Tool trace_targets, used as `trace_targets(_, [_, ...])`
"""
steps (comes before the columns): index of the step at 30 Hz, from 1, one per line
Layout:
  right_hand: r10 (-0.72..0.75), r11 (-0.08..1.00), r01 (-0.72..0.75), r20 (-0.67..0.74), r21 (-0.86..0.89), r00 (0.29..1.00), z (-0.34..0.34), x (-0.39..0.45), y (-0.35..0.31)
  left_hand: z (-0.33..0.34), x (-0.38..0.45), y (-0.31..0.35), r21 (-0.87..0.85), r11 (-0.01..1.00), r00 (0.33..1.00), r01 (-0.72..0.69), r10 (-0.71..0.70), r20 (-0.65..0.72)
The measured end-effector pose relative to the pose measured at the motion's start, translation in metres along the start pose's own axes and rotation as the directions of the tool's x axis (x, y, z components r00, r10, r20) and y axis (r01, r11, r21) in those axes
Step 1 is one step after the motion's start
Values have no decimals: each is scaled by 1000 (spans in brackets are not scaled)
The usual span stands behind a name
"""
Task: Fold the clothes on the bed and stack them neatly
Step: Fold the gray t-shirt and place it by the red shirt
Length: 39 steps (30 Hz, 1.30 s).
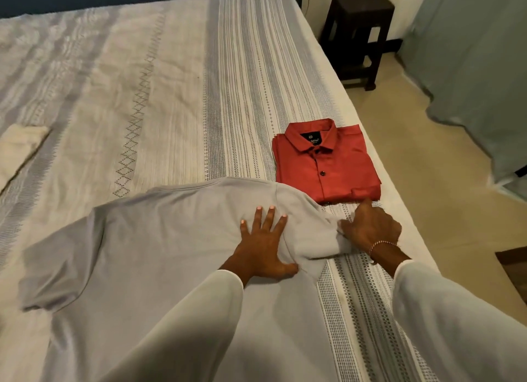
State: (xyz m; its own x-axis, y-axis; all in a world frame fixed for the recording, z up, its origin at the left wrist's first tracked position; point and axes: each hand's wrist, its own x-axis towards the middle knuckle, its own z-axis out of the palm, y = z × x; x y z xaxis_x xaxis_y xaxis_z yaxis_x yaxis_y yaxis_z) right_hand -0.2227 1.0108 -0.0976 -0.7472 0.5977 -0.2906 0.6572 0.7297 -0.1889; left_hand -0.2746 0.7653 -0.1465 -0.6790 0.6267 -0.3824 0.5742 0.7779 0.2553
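A grey T-shirt [148, 253] lies spread flat on the bed [159, 91], its back up and its neck edge toward the far side. My left hand [263, 243] presses flat on the shirt near its right shoulder, fingers spread. My right hand [370, 227] grips the end of the shirt's right sleeve, fingers curled around the cloth. A folded red button shirt [325, 165] rests on the bed just beyond the grey shirt, near the right edge, collar facing away from me.
A cream garment [17, 151] lies at the bed's left edge of view. A dark wooden stool [359, 34] stands on the floor right of the bed. A grey curtain [479, 68] hangs at the far right.
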Motion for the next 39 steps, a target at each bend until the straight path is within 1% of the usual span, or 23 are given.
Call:
trace_targets(2, [-82,992,75,62,103,995,8,2,-2,-7,3,7,20,999,998,36,-35,-53])
trace_targets(5, [-184,951,158,74,267,980,21,10,-7,-11,12,11,99,993,985,68,-51,-166])
trace_targets(9, [-173,924,101,167,368,971,24,13,-31,-8,23,10,60,997,990,44,-35,-135])
trace_targets(11, [-222,897,113,214,427,951,21,19,-35,-2,24,9,76,996,990,45,-34,-136])
trace_targets(12, [-247,860,104,230,499,941,18,22,-35,0,25,9,74,996,991,45,-35,-132])
trace_targets(14, [-284,722,54,224,689,932,7,22,-34,3,25,8,38,998,990,55,-50,-133])
trace_targets(16, [-232,614,17,159,789,960,1,23,-28,6,26,8,2,998,987,64,-63,-151])
trace_targets(17, [-170,616,13,117,788,978,0,23,-24,7,26,8,-4,998,985,66,-66,-159])
trace_targets(18, [-103,649,12,73,761,992,2,24,-20,9,26,9,-3,998,984,68,-68,-165])
trace_targets(20, [3,763,26,-44,645,999,6,22,-14,12,27,10,1,997,983,75,-74,-166])
trace_targets(22, [46,835,64,-186,547,981,9,17,-14,14,29,10,4,997,984,80,-78,-161])
trace_targets(23, [42,841,84,-219,535,975,9,16,-14,14,29,9,4,997,984,79,-77,-160])
trace_targets(24, [24,841,88,-199,533,980,10,16,-13,14,29,8,3,997,984,78,-77,-159])
trace_targets(26, [-42,873,49,-25,486,999,13,15,-10,14,28,8,3,997,984,76,-75,-164])
trace_targets(27, [-70,909,36,66,415,995,16,15,-7,14,29,9,7,997,982,78,-76,-171])
trace_targets(28, [-87,940,48,102,338,991,18,15,-5,14,30,8,3,997,982,81,-79,-173])
trace_targets(30, [-130,950,113,42,291,991,18,17,-2,13,31,7,-16,996,982,85,-87,-169])
trace_targets(32, [-149,917,126,32,380,988,10,17,-4,10,29,7,-75,995,979,70,-83,-184])
trace_targets(34, [-169,877,117,70,467,983,-2,13,-11,2,23,8,-204,978,955,33,-91,-283])
trace_targets(36, [-242,854,184,60,486,968,-8,6,-24,-11,18,13,-323,946,883,24,-171,-436])
trace_targets(37, [-282,842,238,20,484,959,-9,1,-33,-20,17,17,-433,900,852,49,-264,-452])
trace_targets(38, [-310,828,283,-24,484,950,-8,-6,-43,-32,18,21,-622,780,839,77,-388,-382])
trace_targets(39, [-334,807,321,-65,495,940,-8,-15,-56,-47,18,24,-836,539,850,104,-485,-207])
